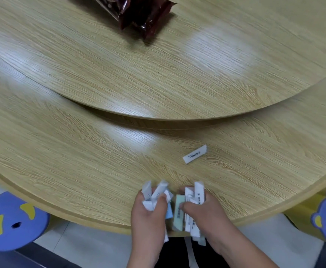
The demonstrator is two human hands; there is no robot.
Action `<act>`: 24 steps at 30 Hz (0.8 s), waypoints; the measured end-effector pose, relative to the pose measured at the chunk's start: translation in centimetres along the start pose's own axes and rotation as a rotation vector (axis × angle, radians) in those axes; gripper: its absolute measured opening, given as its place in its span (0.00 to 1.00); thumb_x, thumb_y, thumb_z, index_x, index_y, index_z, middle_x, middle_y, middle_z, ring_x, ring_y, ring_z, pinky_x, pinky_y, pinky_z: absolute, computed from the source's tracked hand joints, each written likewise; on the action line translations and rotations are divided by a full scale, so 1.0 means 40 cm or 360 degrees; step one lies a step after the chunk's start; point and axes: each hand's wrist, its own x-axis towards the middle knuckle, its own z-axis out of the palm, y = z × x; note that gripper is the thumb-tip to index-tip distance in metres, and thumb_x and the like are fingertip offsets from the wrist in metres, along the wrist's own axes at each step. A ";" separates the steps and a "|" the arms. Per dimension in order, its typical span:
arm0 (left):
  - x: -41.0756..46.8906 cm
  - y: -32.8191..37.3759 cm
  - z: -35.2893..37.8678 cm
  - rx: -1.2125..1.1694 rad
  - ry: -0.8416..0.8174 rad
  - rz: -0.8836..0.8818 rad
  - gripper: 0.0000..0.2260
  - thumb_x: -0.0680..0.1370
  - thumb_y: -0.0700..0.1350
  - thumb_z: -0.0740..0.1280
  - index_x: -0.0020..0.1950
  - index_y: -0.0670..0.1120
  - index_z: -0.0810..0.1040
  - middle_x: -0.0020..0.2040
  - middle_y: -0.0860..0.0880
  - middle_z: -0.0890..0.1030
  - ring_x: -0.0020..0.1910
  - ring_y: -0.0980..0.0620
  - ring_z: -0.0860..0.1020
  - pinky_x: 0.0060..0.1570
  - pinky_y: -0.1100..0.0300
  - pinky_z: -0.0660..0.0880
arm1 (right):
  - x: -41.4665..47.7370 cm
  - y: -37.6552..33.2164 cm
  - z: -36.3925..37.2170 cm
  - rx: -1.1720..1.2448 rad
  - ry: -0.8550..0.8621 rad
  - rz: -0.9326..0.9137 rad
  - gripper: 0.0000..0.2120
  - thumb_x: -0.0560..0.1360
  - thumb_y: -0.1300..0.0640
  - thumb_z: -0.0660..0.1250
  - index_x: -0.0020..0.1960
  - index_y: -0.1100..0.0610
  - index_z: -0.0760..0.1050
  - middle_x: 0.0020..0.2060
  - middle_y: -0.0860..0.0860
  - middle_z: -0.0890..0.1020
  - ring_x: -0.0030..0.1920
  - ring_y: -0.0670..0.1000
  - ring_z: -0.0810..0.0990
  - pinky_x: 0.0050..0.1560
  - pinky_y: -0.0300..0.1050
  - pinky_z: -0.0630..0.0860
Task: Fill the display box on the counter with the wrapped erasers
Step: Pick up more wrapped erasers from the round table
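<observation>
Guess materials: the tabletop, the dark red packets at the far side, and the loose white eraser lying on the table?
Tabletop: looks like light oak-grain veneer or laminate, semi-gloss; soft light patches reflect off it.
Dark red packets: thin glossy plastic film, crinkled with sharp highlights.
Loose eraser: white printed sleeve, probably paper or matte film; the frame leaves that open.

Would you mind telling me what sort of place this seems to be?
Probably a home or restaurant dining room: a large round light-wood table carries a raised turntable with dark red snack packets, and blue-and-yellow bear-shaped stools stand beside it.
</observation>
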 end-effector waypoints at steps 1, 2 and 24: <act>0.001 -0.001 -0.006 -0.0013 0.0045 -0.0007 0.18 0.78 0.43 0.71 0.63 0.61 0.75 0.54 0.59 0.86 0.53 0.60 0.84 0.57 0.54 0.80 | 0.003 -0.006 -0.010 0.0002 0.0054 -0.0016 0.15 0.73 0.67 0.70 0.51 0.49 0.82 0.39 0.49 0.87 0.39 0.48 0.86 0.31 0.40 0.79; 0.001 -0.003 -0.012 -0.0025 0.0077 -0.0014 0.18 0.78 0.44 0.72 0.62 0.63 0.75 0.53 0.60 0.86 0.52 0.61 0.84 0.55 0.54 0.80 | 0.007 -0.012 -0.021 -0.0019 0.0092 -0.0042 0.15 0.73 0.66 0.70 0.50 0.47 0.82 0.39 0.48 0.87 0.39 0.46 0.86 0.31 0.38 0.79; -0.051 0.116 0.168 0.0039 -0.0336 0.0154 0.07 0.78 0.44 0.71 0.56 0.49 0.81 0.47 0.48 0.87 0.48 0.45 0.85 0.53 0.42 0.80 | -0.072 -0.089 -0.228 0.0280 0.0063 -0.0266 0.18 0.70 0.62 0.70 0.53 0.43 0.82 0.42 0.50 0.86 0.42 0.52 0.86 0.40 0.48 0.81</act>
